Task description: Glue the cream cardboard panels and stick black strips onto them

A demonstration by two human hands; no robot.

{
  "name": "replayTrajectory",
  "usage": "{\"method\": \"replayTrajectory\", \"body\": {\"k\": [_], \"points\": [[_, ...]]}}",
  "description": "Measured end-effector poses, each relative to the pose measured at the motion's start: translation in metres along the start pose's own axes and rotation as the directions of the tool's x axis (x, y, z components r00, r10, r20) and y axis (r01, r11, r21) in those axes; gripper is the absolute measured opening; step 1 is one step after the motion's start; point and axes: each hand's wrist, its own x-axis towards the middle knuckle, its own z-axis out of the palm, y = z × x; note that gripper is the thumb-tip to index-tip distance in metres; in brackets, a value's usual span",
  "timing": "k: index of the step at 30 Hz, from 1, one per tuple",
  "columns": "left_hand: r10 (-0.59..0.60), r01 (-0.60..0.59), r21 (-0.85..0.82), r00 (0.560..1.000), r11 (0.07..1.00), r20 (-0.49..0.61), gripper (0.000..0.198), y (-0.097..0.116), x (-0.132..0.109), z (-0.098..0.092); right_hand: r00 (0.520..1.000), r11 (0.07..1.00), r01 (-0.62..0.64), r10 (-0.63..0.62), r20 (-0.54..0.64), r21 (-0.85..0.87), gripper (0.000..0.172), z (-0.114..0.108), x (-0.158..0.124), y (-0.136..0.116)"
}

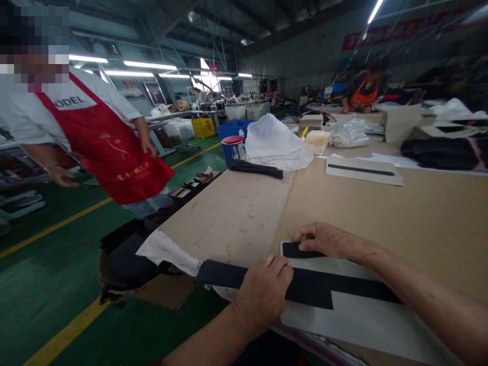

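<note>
My left hand (265, 287) is closed over a black fabric strip (221, 274), whose left end sticks out past the table corner. This strip lies across a pale board (366, 325) at the table's near edge, over a longer dark band (362, 287). My right hand (324, 239) bends its thumb and fingers together at the left end of another black strip (292, 250), which lies along the board's far edge. The right forearm hides much of that strip. The fingertips of my left hand are partly hidden.
A bundle of black strips (257, 169), a white plastic bag (276, 145) and a pale panel with a dark slot (364, 171) lie farther back on the table (244, 208). A box of dark material (141, 259) stands on the floor. A person in a red apron (102, 137) stands at left.
</note>
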Motion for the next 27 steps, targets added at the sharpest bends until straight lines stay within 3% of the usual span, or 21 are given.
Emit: {"method": "replayTrajectory", "body": {"k": [5, 17, 20, 23, 27], "points": [[-0.031, 0.031, 0.014, 0.999, 0.999, 0.022, 0.024, 0.001, 0.002, -0.002, 0.999, 0.996, -0.02, 0.018, -0.028, -0.084, 0.015, 0.002, 0.003, 0.002], [-0.035, 0.031, 0.041, 0.994, 0.999, 0.104, 0.039, 0.001, 0.006, -0.008, 0.996, 0.994, -0.039, 0.03, -0.088, -0.104, 0.014, 0.007, 0.004, -0.003], [-0.038, 0.035, 0.035, 0.993, 0.999, 0.108, 0.039, 0.002, 0.007, -0.01, 0.997, 0.999, -0.03, 0.028, -0.073, -0.024, 0.029, -0.011, -0.02, 0.014], [-0.044, 0.042, 0.015, 0.991, 0.999, 0.125, 0.038, 0.001, 0.008, -0.01, 0.997, 0.99, -0.069, 0.073, -0.031, 0.124, 0.027, -0.038, -0.067, 0.046], [-0.057, 0.058, -0.004, 0.989, 0.998, 0.139, 0.04, -0.002, 0.009, -0.007, 0.952, 0.949, -0.204, 0.249, -0.175, 0.241, 0.018, -0.052, -0.131, 0.094]]}}
